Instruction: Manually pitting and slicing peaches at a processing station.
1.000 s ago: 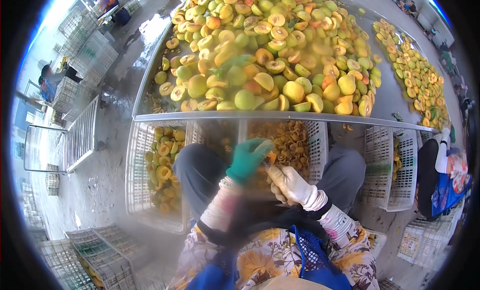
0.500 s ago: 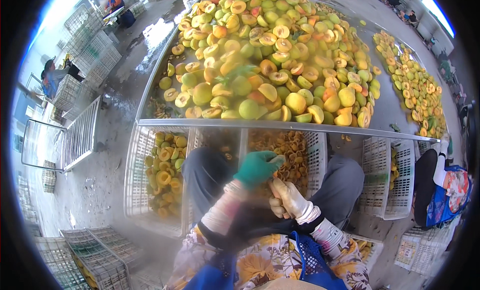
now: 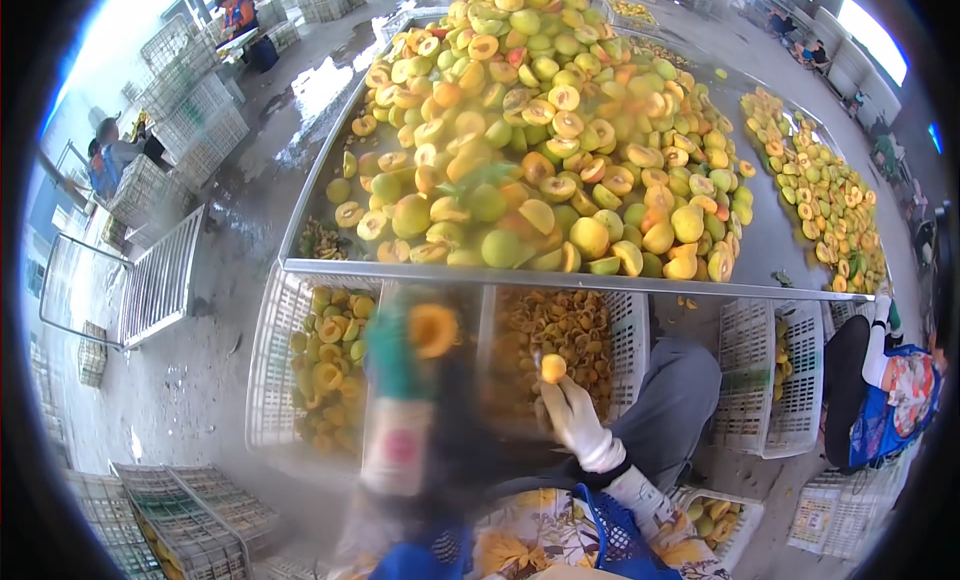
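My left hand point(image 3: 392, 355), in a green glove, is smeared by motion above the crates at the left. A hollowed peach half point(image 3: 434, 330) is at its fingers, its orange cut face showing. My right hand point(image 3: 578, 420), in a whitish glove, is closed in front of the crate of scooped-out pieces point(image 3: 560, 325). From its fingertips sticks a small tool point(image 3: 538, 359) with a thin metal tip. Beside that tip is a rounded yellow lump point(image 3: 553, 369); whether it is fruit or part of the tool, I cannot tell. The tool's handle is hidden in the glove.
A metal table point(image 3: 600, 282) bears a large heap of halved peaches point(image 3: 560, 130) and a smaller heap point(image 3: 815, 190) at the right. Below its edge, a white crate point(image 3: 262, 380) holds peach halves. Another crate point(image 3: 745, 370) stands right of my knee. A co-worker point(image 3: 880, 380) sits at far right.
My hands were together over the middle crate. The left one has swung left with the peach half; the right has stayed near its place, turned slightly, its tool now showing. My view has tilted slightly.
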Available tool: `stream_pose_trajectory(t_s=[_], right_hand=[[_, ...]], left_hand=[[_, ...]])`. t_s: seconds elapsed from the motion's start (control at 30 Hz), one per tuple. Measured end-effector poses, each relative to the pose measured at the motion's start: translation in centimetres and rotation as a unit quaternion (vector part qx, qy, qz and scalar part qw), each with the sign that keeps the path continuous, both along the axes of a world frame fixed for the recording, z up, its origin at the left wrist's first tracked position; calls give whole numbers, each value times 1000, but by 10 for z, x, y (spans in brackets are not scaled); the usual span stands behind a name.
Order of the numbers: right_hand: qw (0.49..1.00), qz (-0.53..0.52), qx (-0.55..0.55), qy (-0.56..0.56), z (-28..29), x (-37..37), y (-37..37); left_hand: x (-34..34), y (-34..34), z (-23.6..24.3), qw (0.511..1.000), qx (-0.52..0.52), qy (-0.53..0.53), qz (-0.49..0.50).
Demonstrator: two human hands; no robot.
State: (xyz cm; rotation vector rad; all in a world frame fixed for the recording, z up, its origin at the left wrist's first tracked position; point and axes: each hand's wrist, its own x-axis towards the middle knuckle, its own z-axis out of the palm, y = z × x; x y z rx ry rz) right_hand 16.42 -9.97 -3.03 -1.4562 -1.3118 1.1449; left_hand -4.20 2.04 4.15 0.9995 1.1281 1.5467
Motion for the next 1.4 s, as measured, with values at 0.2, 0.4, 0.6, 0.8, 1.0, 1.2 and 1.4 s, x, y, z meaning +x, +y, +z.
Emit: stream_pose_trajectory(t_s=[0.2, 0.4, 0.6, 0.8, 1.0, 1.2, 1.4], right_hand=[[906, 40, -143, -397, -37, 19, -8], [943, 65, -40, -323, -48, 9, -6], [950, 10, -10, -313, -71, 21, -13], [935, 6, 62, -349, -75, 25, -14], [986, -55, -154, -18, -47, 31, -7], [975, -103, -192, 45, -44, 25, -4], [950, -145, -265, 86, -42, 20, 3]], left_hand=[[-122, 32, 16, 627, 119, 768, -49], [-1, 139, 11, 657, 175, 733, 35], [15, 185, 2, 703, 112, 701, -54], [4, 249, -37, 987, 30, -137, 79], [30, 185, 26, 965, 22, -244, -92], [8, 52, 30, 728, 379, 509, -260], [8, 173, 39, 762, 93, 639, 47]])
